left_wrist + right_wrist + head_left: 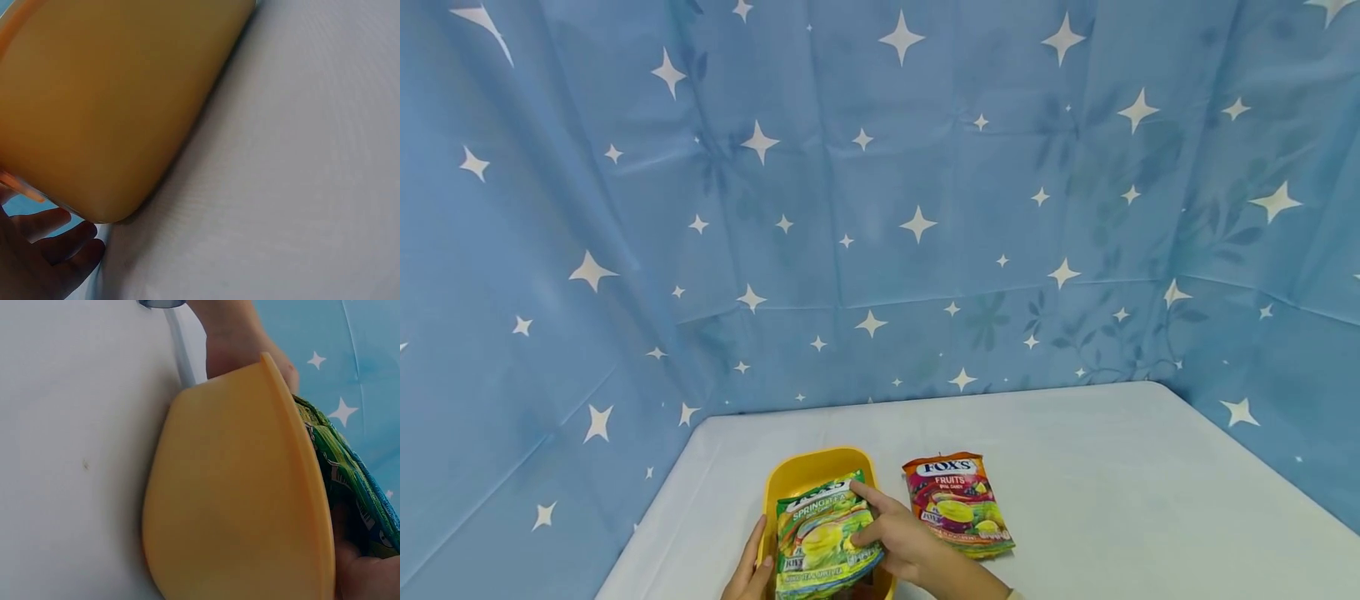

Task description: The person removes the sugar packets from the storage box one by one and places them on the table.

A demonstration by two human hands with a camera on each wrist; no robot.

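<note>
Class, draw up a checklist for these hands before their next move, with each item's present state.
1. Right hand holding the green bag: ok.
2. Left hand gripping the yellow bin firmly: cannot tell; it is at the bin's side.
3. Bin resting on the white table: ok.
4. Red bag apart from the bin: ok.
5. Clear view into the bin: not ok; the green bag hides much of it.

Evenly bright in the head view; dimmer at the wrists, softly shadowed beside the tub (112,106), slightly blurred.
</note>
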